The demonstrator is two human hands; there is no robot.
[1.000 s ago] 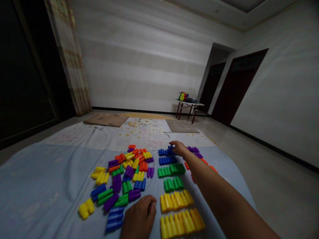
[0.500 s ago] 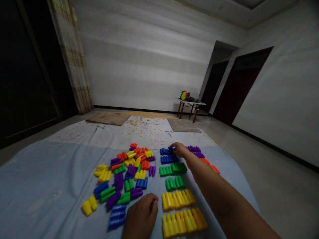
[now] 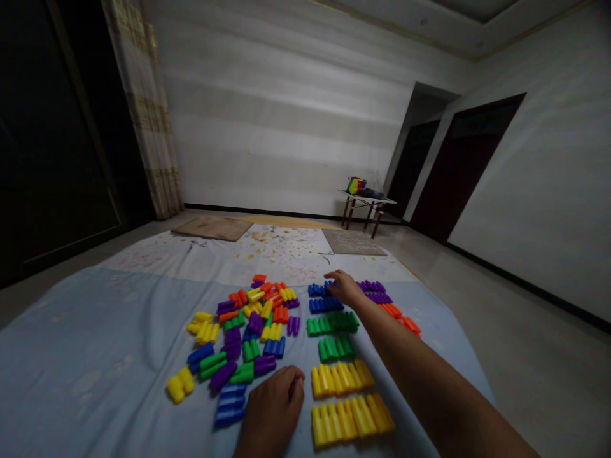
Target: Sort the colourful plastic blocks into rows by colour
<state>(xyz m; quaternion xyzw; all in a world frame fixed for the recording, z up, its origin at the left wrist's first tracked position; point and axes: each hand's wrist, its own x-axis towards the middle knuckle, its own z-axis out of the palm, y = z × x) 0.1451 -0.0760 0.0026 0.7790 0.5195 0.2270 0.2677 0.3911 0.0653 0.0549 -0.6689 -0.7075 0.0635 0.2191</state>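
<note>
My right hand [image 3: 342,287] is over the far blue row [image 3: 317,290] of plastic peg-shaped blocks, its fingers apart and touching or just above the blocks; the fingertips partly hide them. A second blue row [image 3: 325,305] lies just nearer. My left hand [image 3: 275,402] rests on the cloth with curled fingers, and nothing shows in it. It lies between a blue block piece [image 3: 231,404] and the near yellow row [image 3: 351,420]. Left of the rows spreads a loose pile of mixed blocks, among them a purple piece [image 3: 265,364] and a yellow piece [image 3: 180,384].
Green rows [image 3: 331,324] and another yellow row [image 3: 341,378] line up toward me. Purple rows [image 3: 379,297] and orange blocks [image 3: 409,326] lie beyond my right forearm. Two flat boards [image 3: 212,228] [image 3: 353,242] sit at the cloth's far end, with a small table [image 3: 367,198] behind.
The fingers of my right hand have spread slightly and lifted a little over the blue row. My left hand stays in place. The view has shifted slightly.
</note>
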